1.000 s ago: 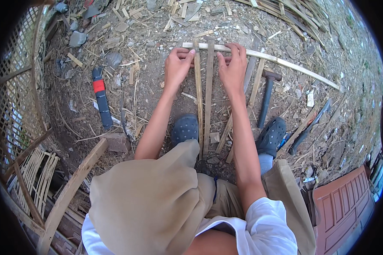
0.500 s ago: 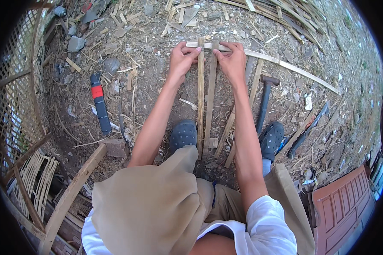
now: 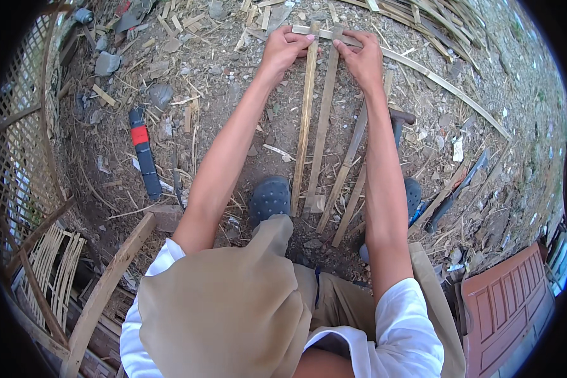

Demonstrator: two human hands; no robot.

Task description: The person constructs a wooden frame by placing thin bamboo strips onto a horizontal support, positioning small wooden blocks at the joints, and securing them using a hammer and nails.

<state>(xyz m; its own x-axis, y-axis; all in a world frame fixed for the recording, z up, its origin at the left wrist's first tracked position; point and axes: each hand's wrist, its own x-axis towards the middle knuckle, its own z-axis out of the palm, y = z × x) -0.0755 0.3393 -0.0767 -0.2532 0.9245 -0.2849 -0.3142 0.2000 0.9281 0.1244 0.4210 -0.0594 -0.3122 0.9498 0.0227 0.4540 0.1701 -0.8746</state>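
Observation:
At the far side, my left hand (image 3: 286,50) pinches the left end of a thin crosswise slat (image 3: 460,94) where it meets the top of a lengthwise slat (image 3: 305,120). My right hand (image 3: 362,55) grips the same crosswise slat a little further right, thumb against the top of a second lengthwise slat (image 3: 325,113). These two lengthwise slats run back toward my feet, slightly apart. Beneath and beside my right forearm lie two more slats, one (image 3: 341,178) left of the other (image 3: 351,208). Fingers behind the slats are partly hidden.
A hammer (image 3: 402,117) lies partly hidden by my right forearm. Further right is a long-bladed knife (image 3: 457,194). A dark sheath with a red band (image 3: 145,154) lies left. Loose strips (image 3: 416,28) are piled far right; a brown panel (image 3: 507,305) stands near right.
Both hands have moved farther away and to the right, carrying the crosswise slat and the tops of the two lengthwise slats, which now lean right. My right forearm now covers much of the hammer.

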